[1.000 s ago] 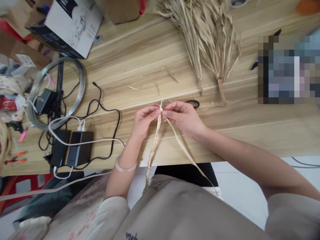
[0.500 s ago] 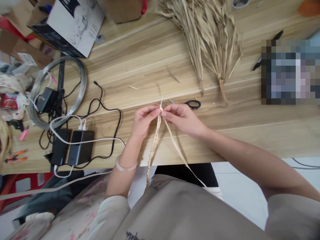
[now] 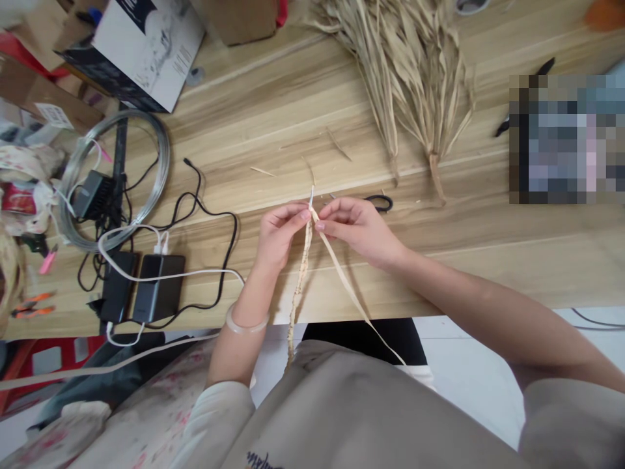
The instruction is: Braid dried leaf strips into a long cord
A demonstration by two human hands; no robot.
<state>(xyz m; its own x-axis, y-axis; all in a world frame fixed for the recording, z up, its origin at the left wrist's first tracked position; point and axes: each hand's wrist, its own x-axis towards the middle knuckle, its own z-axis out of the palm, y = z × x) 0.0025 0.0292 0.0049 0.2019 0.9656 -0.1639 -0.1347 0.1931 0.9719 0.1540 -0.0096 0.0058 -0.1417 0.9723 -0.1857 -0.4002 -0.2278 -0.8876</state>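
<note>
Near the table's front edge, my left hand [image 3: 282,233] pinches the upper end of a narrow braided strip [image 3: 301,277], which hangs down toward my lap. A thin pale rod or wire [image 3: 312,195] sticks up from the pinch. Just to the right, my right hand [image 3: 359,228] has thumb and forefinger closed on a flat pale straw strand [image 3: 344,277] that joins the top of the braid and trails down to the right. Black-handled scissors [image 3: 383,203] lie partly hidden behind my right hand.
Dried leaf bundles [image 3: 415,85] lie at the back. On the left are a wire coil [image 3: 163,163], a black power brick [image 3: 160,286], cables and a white box [image 3: 146,49]. A black pen [image 3: 544,67] lies at the right, beside a blurred-out object [image 3: 556,140].
My fingertips have moved slightly apart, showing the strand's top between them. My left hand has shifted a little to the left.
</note>
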